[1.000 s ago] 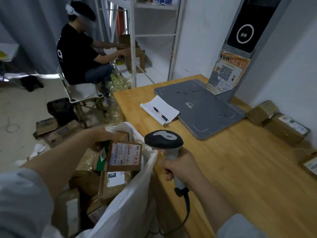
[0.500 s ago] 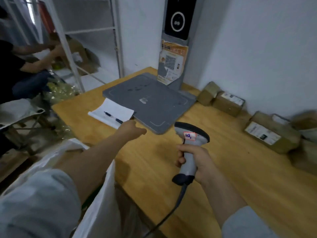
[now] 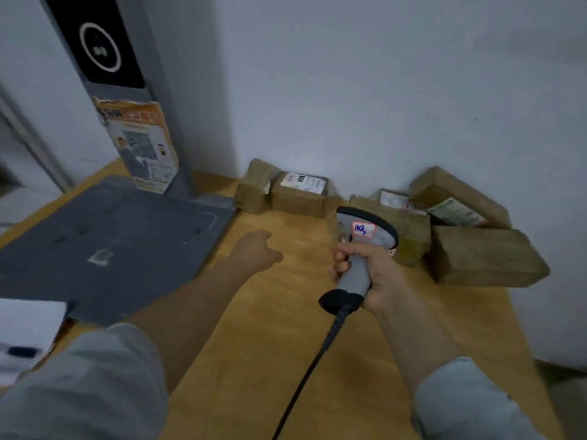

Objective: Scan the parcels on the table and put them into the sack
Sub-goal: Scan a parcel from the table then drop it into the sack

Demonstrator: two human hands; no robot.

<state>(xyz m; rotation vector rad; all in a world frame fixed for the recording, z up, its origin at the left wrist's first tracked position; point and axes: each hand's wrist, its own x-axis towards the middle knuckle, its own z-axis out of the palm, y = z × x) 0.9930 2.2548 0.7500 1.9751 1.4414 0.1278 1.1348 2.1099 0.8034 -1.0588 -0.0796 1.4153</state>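
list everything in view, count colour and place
parcels: 2 side by side plus a heap of roughly 4, brown, along the back wall
scanner: 1, grey and black, in the right hand
cable: 1, black, below the scanner
pad: 1, dark grey, table left
post: 1, grey with black screen, behind the pad
poster: 1, orange, on the post
paper: 1, white, lower left edge
table: 1, light wood, under everything
left hand: 1, empty, above the table
right hand: 1, fingers round the scanner handle
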